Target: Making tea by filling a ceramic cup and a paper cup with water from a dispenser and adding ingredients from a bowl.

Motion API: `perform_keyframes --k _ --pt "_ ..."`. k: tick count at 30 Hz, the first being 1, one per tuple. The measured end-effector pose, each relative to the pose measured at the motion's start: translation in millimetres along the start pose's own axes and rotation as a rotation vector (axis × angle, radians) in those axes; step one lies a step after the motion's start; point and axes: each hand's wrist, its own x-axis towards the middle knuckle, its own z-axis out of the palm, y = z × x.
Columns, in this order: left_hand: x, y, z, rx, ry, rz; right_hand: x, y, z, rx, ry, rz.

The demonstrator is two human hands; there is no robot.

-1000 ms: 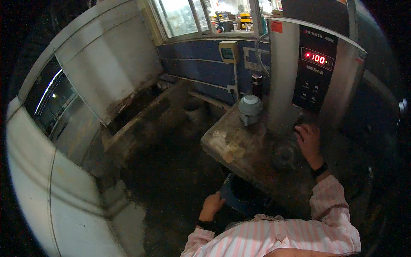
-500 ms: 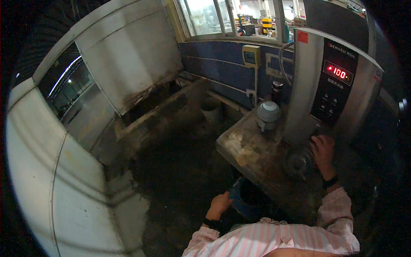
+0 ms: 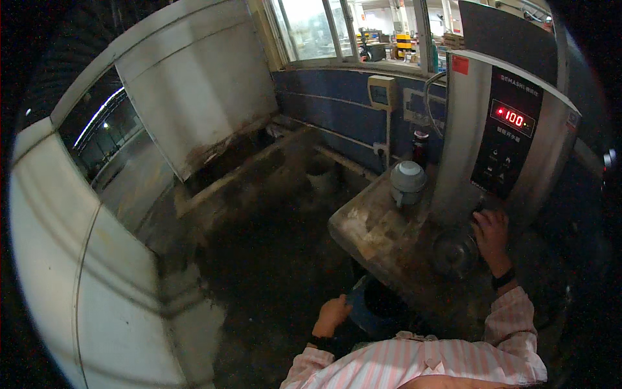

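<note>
Right hand (image 3: 490,228) at base of tall steel water boiler (image 3: 512,136), fingers curled, grip state unclear; round glass cup (image 3: 455,251) just left-below. Left hand (image 3: 332,314) well apart, closed on blue object (image 3: 358,310).

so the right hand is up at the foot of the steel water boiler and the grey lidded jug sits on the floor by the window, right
Not quite. The head view shows the grey lidded jug standing on the worn counter, beside the steel water boiler, not on the floor. The right hand is indeed at the foot of the boiler.
</note>
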Motion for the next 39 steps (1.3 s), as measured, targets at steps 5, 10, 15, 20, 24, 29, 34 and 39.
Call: perform_keyframes --k 5,10,15,20,24,29,34,39 --pt "5.7 -1.6 2.8 0.035 -0.001 0.003 -1.7 1.6 5.2 -0.012 0.004 -0.004" --pt "5.0 -2.7 -4.0 0.036 -0.002 0.011 -2.6 1.2 12.8 -0.047 0.002 0.016" --pt "7.2 -6.9 -0.6 0.034 0.028 0.051 -12.6 11.3 24.2 -0.069 0.003 0.039" --pt "11.7 -0.4 -9.2 0.030 0.053 0.116 -10.9 4.0 15.7 -0.067 -0.006 0.059" --pt "28.2 12.0 -19.0 -0.021 0.145 0.281 -3.6 5.7 11.0 -0.085 0.011 0.072" --pt "60.7 38.4 -24.3 0.052 0.001 0.350 24.7 18.7 10.6 0.083 -0.059 0.348" --pt "93.4 95.0 -33.5 0.001 -0.134 0.499 22.5 22.9 0.6 0.223 0.124 0.270" --pt "127.2 159.3 -28.0 -0.303 -0.251 0.585 -107.4 69.3 73.4 0.235 -0.010 0.577"
